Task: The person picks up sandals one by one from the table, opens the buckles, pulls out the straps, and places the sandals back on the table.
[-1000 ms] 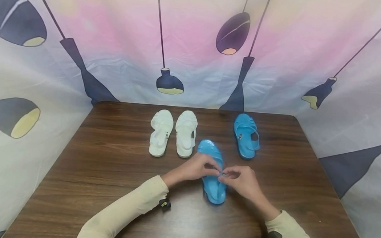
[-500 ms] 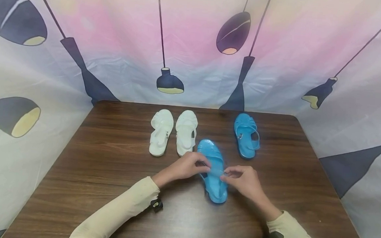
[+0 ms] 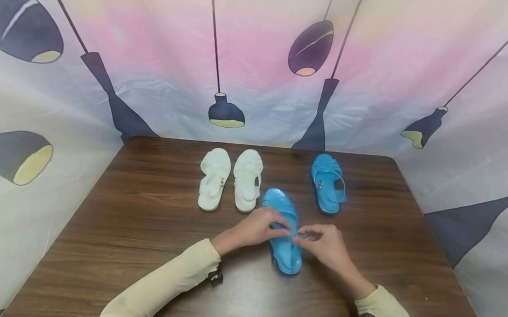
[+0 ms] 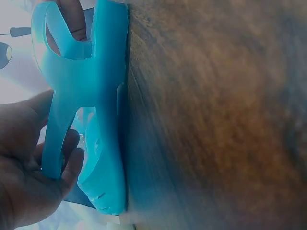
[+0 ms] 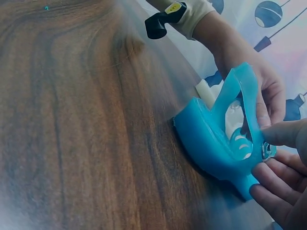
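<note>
A blue jelly sandal lies on the table between my two hands, its toe pointing away. My left hand reaches over it from the left. In the left wrist view, that hand's thumb and fingers pinch the loose end of the ankle strap. From the other side, my right hand pinches the sandal's edge near the small metal buckle. A narrow gap separates the two hands' fingertips in the head view. Whether the strap end touches the buckle is hidden.
A second blue sandal stands farther back on the right. Two white sandals sit side by side at the back, left of the held one. The brown wooden table meets a lamp-patterned cloth behind.
My left hand first drew away leftward from the right hand, then came back right over the sandal. The right hand stayed almost in place; the other sandals have not moved.
</note>
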Action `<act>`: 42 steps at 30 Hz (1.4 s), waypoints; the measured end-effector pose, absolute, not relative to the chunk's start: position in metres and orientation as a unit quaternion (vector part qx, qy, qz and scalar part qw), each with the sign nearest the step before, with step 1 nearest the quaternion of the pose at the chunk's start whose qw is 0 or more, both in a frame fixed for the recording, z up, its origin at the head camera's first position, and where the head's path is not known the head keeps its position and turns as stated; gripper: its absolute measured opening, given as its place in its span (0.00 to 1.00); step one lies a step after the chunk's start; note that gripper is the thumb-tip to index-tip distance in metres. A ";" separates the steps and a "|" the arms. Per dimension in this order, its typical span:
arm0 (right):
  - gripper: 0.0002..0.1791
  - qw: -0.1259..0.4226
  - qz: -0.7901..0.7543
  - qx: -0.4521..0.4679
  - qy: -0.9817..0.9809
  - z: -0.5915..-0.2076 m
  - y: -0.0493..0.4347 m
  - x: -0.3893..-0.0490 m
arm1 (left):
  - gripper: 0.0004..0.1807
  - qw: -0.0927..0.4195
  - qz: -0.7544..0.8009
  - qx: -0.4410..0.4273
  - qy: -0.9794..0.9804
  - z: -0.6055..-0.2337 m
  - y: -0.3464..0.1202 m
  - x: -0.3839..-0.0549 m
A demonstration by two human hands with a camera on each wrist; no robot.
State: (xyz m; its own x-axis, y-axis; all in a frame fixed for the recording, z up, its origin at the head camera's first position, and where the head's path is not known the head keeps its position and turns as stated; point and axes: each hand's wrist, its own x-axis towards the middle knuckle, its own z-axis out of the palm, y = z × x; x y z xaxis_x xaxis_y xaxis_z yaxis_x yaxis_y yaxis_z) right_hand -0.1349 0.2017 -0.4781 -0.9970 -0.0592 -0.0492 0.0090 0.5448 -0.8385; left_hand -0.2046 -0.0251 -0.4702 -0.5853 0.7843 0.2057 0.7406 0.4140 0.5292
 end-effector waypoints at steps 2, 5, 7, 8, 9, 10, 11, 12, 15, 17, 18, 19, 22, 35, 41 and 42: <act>0.18 0.034 -0.481 -0.011 0.876 -0.478 0.202 -0.135 | 0.11 0.034 0.294 0.451 0.842 -0.470 -0.026 -0.205; 0.18 0.035 -0.487 -0.006 0.872 -0.478 0.203 -0.134 | 0.10 0.030 0.294 0.446 0.845 -0.468 -0.030 -0.204; 0.19 0.037 -0.493 -0.002 0.869 -0.478 0.204 -0.134 | 0.10 0.027 0.295 0.440 0.848 -0.466 -0.034 -0.205; 0.19 0.038 -0.494 0.000 0.869 -0.478 0.204 -0.134 | 0.10 0.025 0.296 0.436 0.849 -0.464 -0.036 -0.205; 0.19 0.040 -0.496 0.002 0.868 -0.478 0.204 -0.134 | 0.10 0.022 0.297 0.434 0.851 -0.463 -0.037 -0.206; 0.19 0.041 -0.497 0.003 0.867 -0.478 0.204 -0.134 | 0.09 0.019 0.298 0.432 0.851 -0.462 -0.039 -0.207; 0.19 0.041 -0.499 0.005 0.866 -0.478 0.205 -0.134 | 0.09 0.017 0.298 0.431 0.851 -0.460 -0.040 -0.208; 0.19 0.040 -0.499 0.005 0.865 -0.479 0.205 -0.134 | 0.09 0.014 0.299 0.431 0.851 -0.459 -0.041 -0.209; 0.20 0.040 -0.499 0.001 0.865 -0.479 0.204 -0.135 | 0.09 0.007 0.287 0.437 0.853 -0.456 -0.040 -0.214; 0.19 0.041 -0.500 -0.008 0.865 -0.479 0.204 -0.135 | 0.10 0.005 0.267 0.440 0.857 -0.455 -0.037 -0.217; 0.19 0.043 -0.500 -0.013 0.865 -0.479 0.204 -0.135 | 0.10 0.006 0.256 0.442 0.859 -0.454 -0.036 -0.219; 0.19 0.045 -0.501 -0.018 0.864 -0.479 0.203 -0.136 | 0.10 0.007 0.245 0.445 0.861 -0.453 -0.034 -0.220; 0.19 0.054 -0.504 -0.024 0.861 -0.480 0.202 -0.136 | 0.11 0.020 0.221 0.455 0.862 -0.450 -0.028 -0.223; 0.19 0.096 -0.510 -0.049 0.853 -0.481 0.215 -0.140 | 0.17 -0.008 0.288 0.432 0.855 -0.449 -0.042 -0.203; 0.22 0.107 -0.491 -0.031 0.864 -0.476 0.219 -0.138 | 0.19 0.026 0.364 0.319 0.874 -0.456 -0.063 -0.169; 0.22 0.112 -0.486 -0.030 0.866 -0.476 0.218 -0.137 | 0.20 0.044 0.381 0.300 0.874 -0.458 -0.065 -0.164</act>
